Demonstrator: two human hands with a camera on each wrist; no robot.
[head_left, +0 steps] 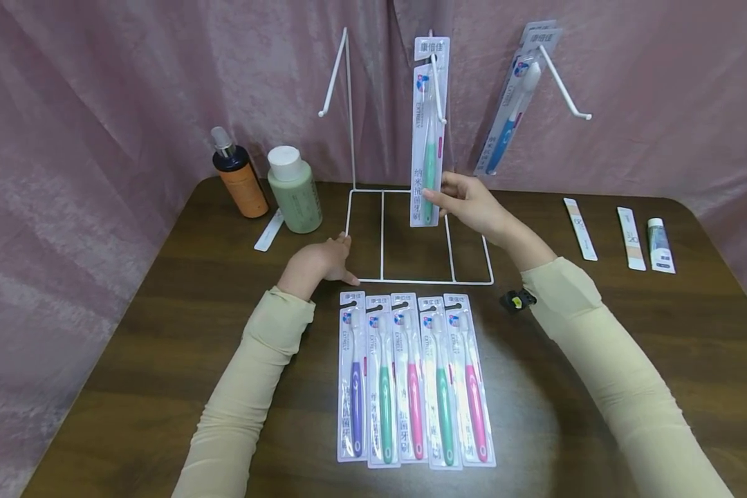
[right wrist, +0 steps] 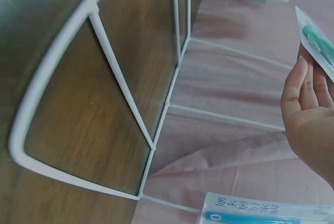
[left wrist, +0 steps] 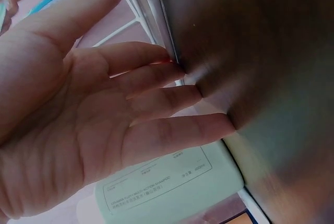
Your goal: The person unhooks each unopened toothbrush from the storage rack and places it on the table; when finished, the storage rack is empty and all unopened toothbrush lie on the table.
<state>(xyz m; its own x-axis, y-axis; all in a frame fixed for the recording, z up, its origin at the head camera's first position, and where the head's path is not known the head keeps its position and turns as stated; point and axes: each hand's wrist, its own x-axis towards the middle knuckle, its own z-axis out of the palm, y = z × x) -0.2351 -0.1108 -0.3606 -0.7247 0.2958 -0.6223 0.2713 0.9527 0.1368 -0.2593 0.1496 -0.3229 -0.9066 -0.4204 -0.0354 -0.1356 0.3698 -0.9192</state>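
Note:
My right hand (head_left: 473,202) pinches the lower right edge of a packaged green-handled toothbrush (head_left: 429,162), thumb in front. The pack stands upright at the middle hook (head_left: 439,97) of a white wire rack (head_left: 436,282), and the hook's arm crosses in front of its top. On the table my left hand (head_left: 324,261) rests at the left side of the rack's base. Its fingers (left wrist: 172,132) are straight, their tips at the tabletop. Blue-handled toothbrush packs (head_left: 510,117) hang from the right hook (head_left: 563,83); the left hook (head_left: 335,76) carries nothing.
Several toothbrush packs (head_left: 411,380) lie in a row before the rack. At left stand a green bottle (head_left: 299,197) and an orange-and-black spray bottle (head_left: 243,183). Flat sachets (head_left: 631,238) and a small tube (head_left: 660,245) lie at right. A pink curtain (head_left: 162,83) hangs behind.

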